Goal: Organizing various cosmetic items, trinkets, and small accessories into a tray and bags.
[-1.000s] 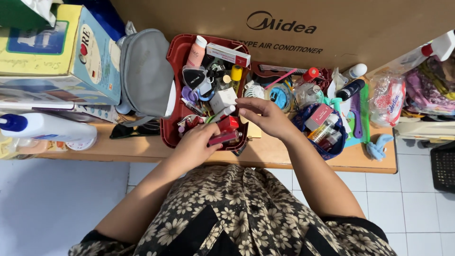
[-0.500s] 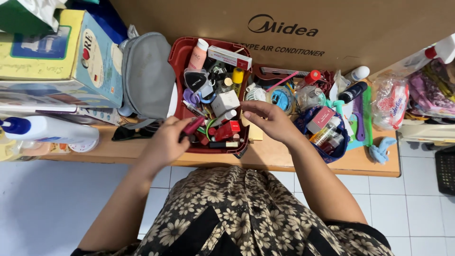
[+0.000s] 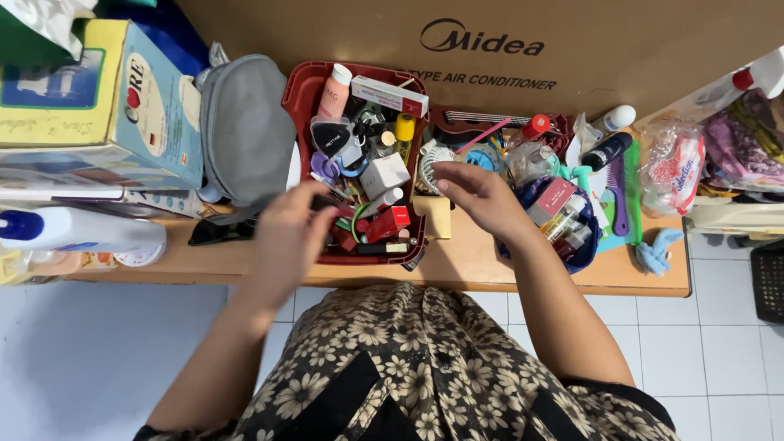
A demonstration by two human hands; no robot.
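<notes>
While the left hand (image 3: 290, 224) pinches a dark red tube (image 3: 333, 208) over the red basket (image 3: 296, 94), the right hand (image 3: 482, 196), grip empty, fingers curled, hovers near the small white fan (image 3: 433, 155).

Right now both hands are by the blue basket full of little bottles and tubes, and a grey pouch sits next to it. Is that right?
Not quite: the head view shows the basket is dark red, not blue. The left hand and right hand are both by it, and the grey pouch sits beside it.

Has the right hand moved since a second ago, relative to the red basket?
Yes. The right hand has shifted right, off the red basket, and now reaches at the small white round fan just beside the basket's right wall.
</notes>
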